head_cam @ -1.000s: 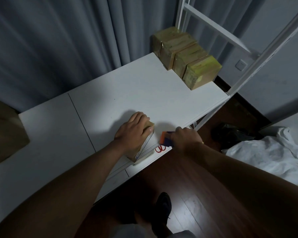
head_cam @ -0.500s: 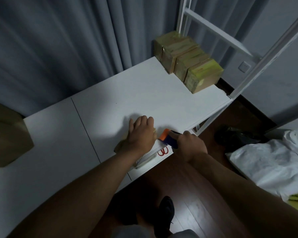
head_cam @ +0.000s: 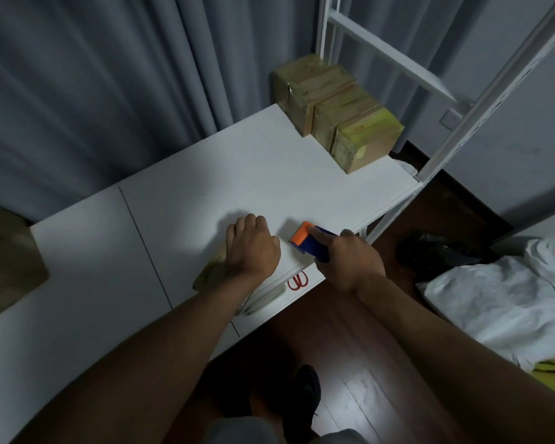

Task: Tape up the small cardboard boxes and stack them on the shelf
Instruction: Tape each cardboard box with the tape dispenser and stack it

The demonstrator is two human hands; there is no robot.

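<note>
Both hands are near the middle of the frame, at the front edge of the white tabletop (head_cam: pixel 180 219). The left hand (head_cam: pixel 252 248) lies on top of a small brown cardboard box (head_cam: pixel 209 270), with its fingers curled down over the far side of the box. The box is mostly hidden under the hand and wrist, so only its left end shows. The right hand (head_cam: pixel 350 261) is just to the right, apart from the left hand. Its fingers are wrapped tight around a blue tape dispenser with an orange roller (head_cam: pixel 308 240). The orange end points up and to the left, toward the box, and sits just beside the left hand's knuckles.

Below the dispenser, at the tabletop's edge, lies a pair of red-handled scissors (head_cam: pixel 298 281). A pale strip (head_cam: pixel 265 302) lies near the box at the front edge; I cannot tell what it is.

In the upper middle of the frame, a row of four taped brown cardboard boxes (head_cam: pixel 337 113) stands at the far right end of the tabletop, each touching the next. A white metal shelf frame (head_cam: pixel 481 100) rises beside them. Grey curtains (head_cam: pixel 109 91) hang behind. A big brown cardboard piece (head_cam: pixel 7 261) shows at the left edge. At the right lies a white cloth (head_cam: pixel 500 299), and a dark wooden floor (head_cam: pixel 366 363) fills the bottom.
</note>
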